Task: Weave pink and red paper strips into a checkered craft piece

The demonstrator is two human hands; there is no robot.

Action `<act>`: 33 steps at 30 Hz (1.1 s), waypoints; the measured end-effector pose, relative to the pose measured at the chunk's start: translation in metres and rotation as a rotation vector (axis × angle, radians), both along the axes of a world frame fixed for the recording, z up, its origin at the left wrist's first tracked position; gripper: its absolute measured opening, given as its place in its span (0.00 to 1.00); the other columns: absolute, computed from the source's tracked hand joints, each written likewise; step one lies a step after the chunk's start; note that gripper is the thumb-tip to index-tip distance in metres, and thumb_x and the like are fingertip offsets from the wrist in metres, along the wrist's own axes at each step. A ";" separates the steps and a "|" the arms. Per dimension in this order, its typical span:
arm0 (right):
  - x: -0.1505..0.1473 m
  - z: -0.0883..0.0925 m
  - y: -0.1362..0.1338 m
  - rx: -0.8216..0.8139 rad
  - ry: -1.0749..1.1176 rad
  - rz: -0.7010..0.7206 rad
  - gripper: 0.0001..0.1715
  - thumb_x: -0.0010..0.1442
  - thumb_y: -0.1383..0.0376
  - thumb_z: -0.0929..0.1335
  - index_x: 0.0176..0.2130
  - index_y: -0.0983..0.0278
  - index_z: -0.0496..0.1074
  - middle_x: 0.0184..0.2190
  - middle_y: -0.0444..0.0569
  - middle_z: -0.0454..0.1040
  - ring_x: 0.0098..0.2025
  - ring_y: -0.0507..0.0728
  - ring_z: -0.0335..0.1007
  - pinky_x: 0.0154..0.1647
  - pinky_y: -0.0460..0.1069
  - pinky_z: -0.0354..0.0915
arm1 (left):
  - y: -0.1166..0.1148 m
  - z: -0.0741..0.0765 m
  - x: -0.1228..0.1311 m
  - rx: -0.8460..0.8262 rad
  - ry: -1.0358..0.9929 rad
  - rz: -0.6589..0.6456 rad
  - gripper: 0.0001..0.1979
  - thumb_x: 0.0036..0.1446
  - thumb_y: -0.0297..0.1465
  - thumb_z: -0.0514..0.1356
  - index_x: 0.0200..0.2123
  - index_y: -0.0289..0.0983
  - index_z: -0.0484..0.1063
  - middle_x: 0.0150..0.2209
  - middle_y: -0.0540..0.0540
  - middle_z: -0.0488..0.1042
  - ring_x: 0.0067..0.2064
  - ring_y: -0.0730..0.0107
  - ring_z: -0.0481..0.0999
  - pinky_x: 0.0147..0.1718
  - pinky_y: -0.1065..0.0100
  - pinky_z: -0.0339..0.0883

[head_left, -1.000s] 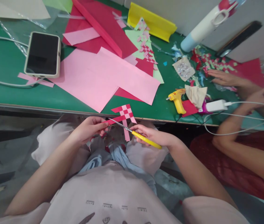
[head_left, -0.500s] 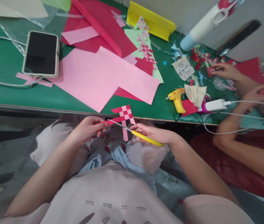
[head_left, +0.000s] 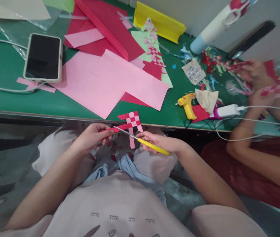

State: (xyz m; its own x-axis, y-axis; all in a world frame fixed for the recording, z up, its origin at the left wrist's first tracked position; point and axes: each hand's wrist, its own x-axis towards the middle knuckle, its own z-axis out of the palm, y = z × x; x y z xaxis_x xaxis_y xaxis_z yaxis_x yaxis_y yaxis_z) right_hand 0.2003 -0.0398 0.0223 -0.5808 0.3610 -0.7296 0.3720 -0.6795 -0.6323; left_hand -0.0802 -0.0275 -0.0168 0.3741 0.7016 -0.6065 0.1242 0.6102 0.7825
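Note:
My left hand (head_left: 99, 134) pinches the end of a red strip on a woven paper fish (head_left: 133, 119), red and pink in a checker pattern with loose strip ends. My right hand (head_left: 156, 140) is closed round the yellow handles of a pair of scissors (head_left: 152, 146). The blades lie across the red strip, close to my left fingertips; whether they have cut into it I cannot tell. Both hands are above my lap, just in front of the table edge.
On the green table (head_left: 4, 95) lie pink paper sheets (head_left: 93, 82), a phone (head_left: 43, 57), a yellow glue gun (head_left: 187, 104) and a bag of small clear beads (head_left: 193, 71). A white bottle (head_left: 210, 28) leans at the back. At the right, another person's hands (head_left: 256, 74) handle paper strips.
My hands, the scissors and the woven paper have hardly moved. At the right, the other person's hands have shifted and now hold red and pink strips differently.

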 end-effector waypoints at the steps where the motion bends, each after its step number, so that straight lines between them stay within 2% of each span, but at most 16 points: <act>1: 0.000 0.000 -0.001 -0.005 -0.005 -0.004 0.27 0.58 0.67 0.68 0.55 0.62 0.57 0.37 0.45 0.67 0.30 0.46 0.64 0.26 0.41 0.59 | 0.000 0.000 0.000 0.002 -0.005 0.001 0.12 0.51 0.38 0.65 0.25 0.35 0.72 0.15 0.53 0.65 0.17 0.81 0.59 0.15 0.77 0.48; 6: -0.004 0.000 -0.003 0.044 -0.031 -0.005 0.30 0.56 0.67 0.69 0.54 0.62 0.57 0.36 0.44 0.66 0.29 0.45 0.62 0.24 0.41 0.57 | -0.001 -0.002 -0.001 0.004 -0.011 0.009 0.13 0.51 0.38 0.65 0.24 0.35 0.71 0.15 0.54 0.64 0.17 0.81 0.59 0.16 0.77 0.52; 11: -0.007 0.002 -0.006 0.095 -0.006 -0.004 0.26 0.57 0.67 0.69 0.53 0.62 0.57 0.35 0.43 0.66 0.29 0.46 0.61 0.24 0.41 0.56 | -0.001 0.000 0.000 0.004 -0.013 0.006 0.13 0.51 0.39 0.65 0.24 0.35 0.71 0.15 0.54 0.64 0.17 0.81 0.59 0.16 0.77 0.52; 19: -0.006 0.000 -0.009 0.124 -0.018 0.033 0.25 0.59 0.66 0.68 0.53 0.61 0.56 0.34 0.42 0.66 0.26 0.45 0.58 0.23 0.41 0.55 | 0.000 0.001 0.001 0.011 0.018 -0.020 0.14 0.51 0.40 0.65 0.26 0.35 0.72 0.17 0.53 0.65 0.17 0.81 0.59 0.15 0.77 0.49; 24: -0.005 0.001 -0.009 0.131 -0.015 0.052 0.24 0.60 0.66 0.67 0.53 0.61 0.56 0.33 0.41 0.66 0.24 0.44 0.57 0.22 0.41 0.55 | 0.000 0.001 0.000 0.027 0.017 -0.038 0.14 0.52 0.41 0.64 0.26 0.35 0.72 0.15 0.54 0.64 0.18 0.81 0.60 0.16 0.76 0.52; 33: -0.004 0.002 -0.009 0.167 0.014 0.075 0.22 0.61 0.65 0.67 0.52 0.61 0.56 0.33 0.41 0.66 0.23 0.43 0.55 0.21 0.41 0.55 | 0.000 0.006 0.002 0.015 0.022 -0.029 0.14 0.51 0.40 0.65 0.25 0.35 0.71 0.16 0.54 0.64 0.17 0.81 0.59 0.16 0.76 0.50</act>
